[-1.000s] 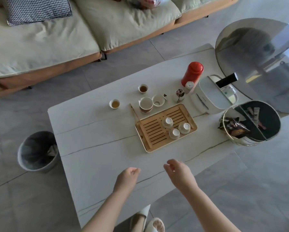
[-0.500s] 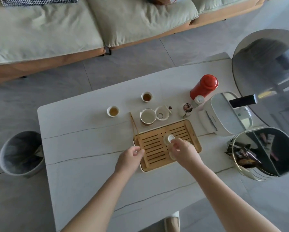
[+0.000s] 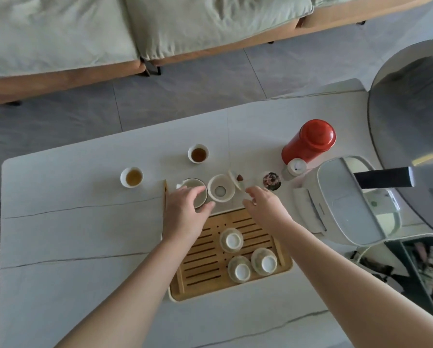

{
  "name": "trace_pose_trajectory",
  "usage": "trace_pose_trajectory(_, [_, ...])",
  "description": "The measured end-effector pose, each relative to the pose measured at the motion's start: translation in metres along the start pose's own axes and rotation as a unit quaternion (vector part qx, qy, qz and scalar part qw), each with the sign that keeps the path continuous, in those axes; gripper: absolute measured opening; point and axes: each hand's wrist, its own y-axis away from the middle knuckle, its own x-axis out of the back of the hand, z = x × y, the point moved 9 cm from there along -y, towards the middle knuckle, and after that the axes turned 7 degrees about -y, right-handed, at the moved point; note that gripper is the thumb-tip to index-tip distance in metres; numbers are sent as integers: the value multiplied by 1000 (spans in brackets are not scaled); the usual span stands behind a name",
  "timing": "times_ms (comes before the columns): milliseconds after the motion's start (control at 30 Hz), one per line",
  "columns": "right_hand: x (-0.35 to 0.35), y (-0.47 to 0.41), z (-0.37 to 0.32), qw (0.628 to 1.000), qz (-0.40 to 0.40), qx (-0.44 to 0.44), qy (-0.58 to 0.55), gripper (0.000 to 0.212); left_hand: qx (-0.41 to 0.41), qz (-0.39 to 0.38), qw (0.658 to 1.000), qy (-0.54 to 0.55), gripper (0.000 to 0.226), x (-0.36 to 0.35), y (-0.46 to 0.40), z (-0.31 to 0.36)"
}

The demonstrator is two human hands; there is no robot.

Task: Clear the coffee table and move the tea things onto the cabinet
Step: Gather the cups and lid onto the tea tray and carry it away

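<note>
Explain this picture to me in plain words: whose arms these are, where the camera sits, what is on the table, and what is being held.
There is no machine here. The arms belong to a person wearing a wide camera on the head, looking down at their own hands.

On the pale coffee table lies a slatted wooden tray with three small cups turned upside down. Beyond it stand two cups of tea, an empty pitcher, a white strainer bowl, a red canister and a white kettle.

The left hand reaches onto the pitcher, fingers curving round its rim. The right hand hovers open past the tray's far edge, with no grip on anything.
</note>
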Motion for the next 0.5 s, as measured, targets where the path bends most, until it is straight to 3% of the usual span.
trace_pose_trajectory(167, [-5, -34, -8, 999, 7, 31, -7, 39, -109, -28, 987, -116, 65, -27, -32, 21])
trace_pose_trajectory(300, [-11, -58, -12, 999, 12, 42, 30, 41, -163, -80, 944, -275, 86, -53, -63, 25])
trace_pose_trajectory(500, [-21, -83, -7, 998, 8, -3, 55, 42, -178, -150, 906, -354, 103, -82, -81, 19])
